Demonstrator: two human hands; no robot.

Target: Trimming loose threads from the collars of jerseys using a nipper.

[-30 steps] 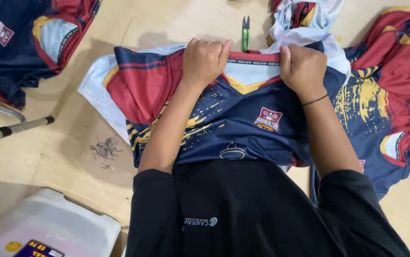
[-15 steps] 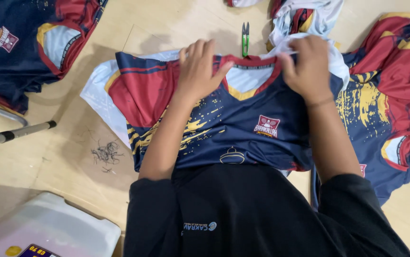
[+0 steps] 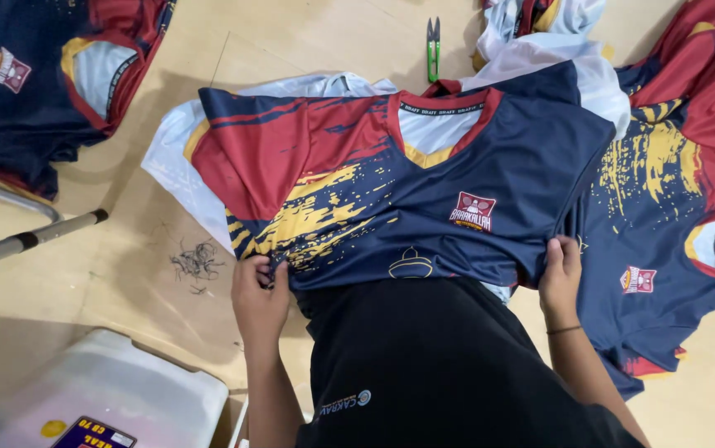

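Fabric: jersey (image 3: 399,191), navy/red/yellow, looks thin, soft, prob slippery.
Where: flat on wooden table (image 3: 308,41), front up.
L hand (image 3: 260,300): fingers pinch hem corner.
R hand (image 3: 560,278): same, opposite corner.
Grip: hem corners.

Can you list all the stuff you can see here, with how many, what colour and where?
Jersey: one, navy, red and yellow, spread flat in the middle, held at its bottom edge.
Other jerseys: at least three of the same colours, one top left, one at the right, one bunched at the top right.
Snips: one, green handle, top centre on the table.
Thread scraps: one small dark clump, left of the left hand.
Bin: one, white, bottom left.
Metal tube: one, grey, left edge.
Table: one, light wood, under everything.
Black shirt: one, worn by the person, bottom centre.
Left hand: pinching the jersey's lower left edge.
Right hand: pinching its lower right edge, thin black wristband.
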